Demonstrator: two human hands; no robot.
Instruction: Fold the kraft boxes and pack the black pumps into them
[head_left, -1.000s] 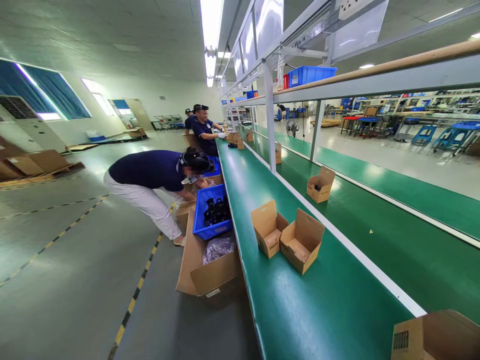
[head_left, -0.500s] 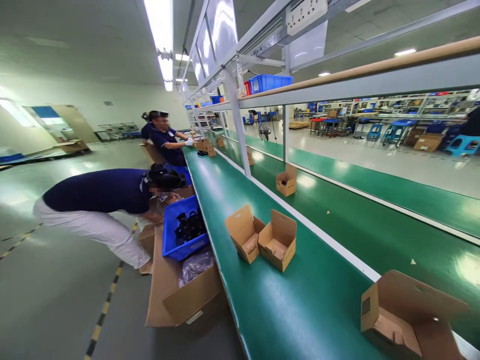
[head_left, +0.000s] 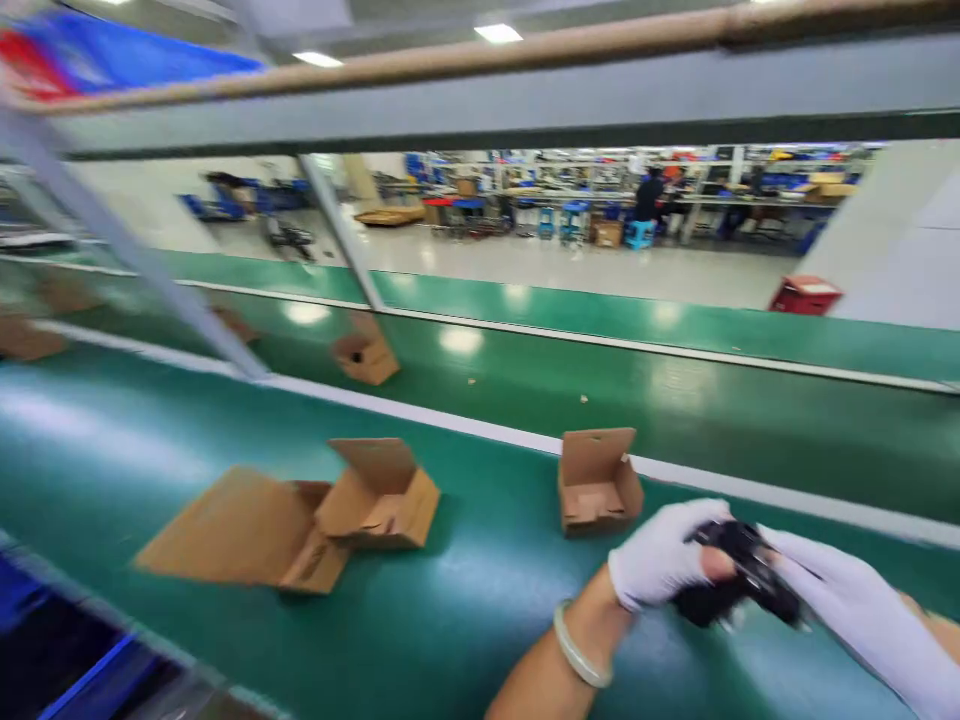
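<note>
Both my hands wear white gloves and hold a blurred black object (head_left: 739, 570) with a shiny part, at the lower right above the green bench (head_left: 480, 610). My left hand (head_left: 664, 555), with a pale bangle on its wrist, is closed round the object's left side. On the other side, my right hand (head_left: 840, 585) grips it too. What kind of thing it is, I cannot make out. Just behind my left hand stands an open cardboard box (head_left: 596, 505). Two more open boxes, one brown box (head_left: 397, 515) and its neighbour (head_left: 315, 565), stand together further left.
Beyond a white strip (head_left: 420, 410) runs a green conveyor belt (head_left: 697, 420) carrying an open box (head_left: 367, 355). A slanting post (head_left: 150, 250) rises at the left, and a long shelf rail (head_left: 480, 100) crosses overhead. Blue material (head_left: 67, 640) shows at the lower left.
The view has swung to the right, so the boxes appear further left and the bending co-worker is out of view. My gloved hands with the black object have come into view.
</note>
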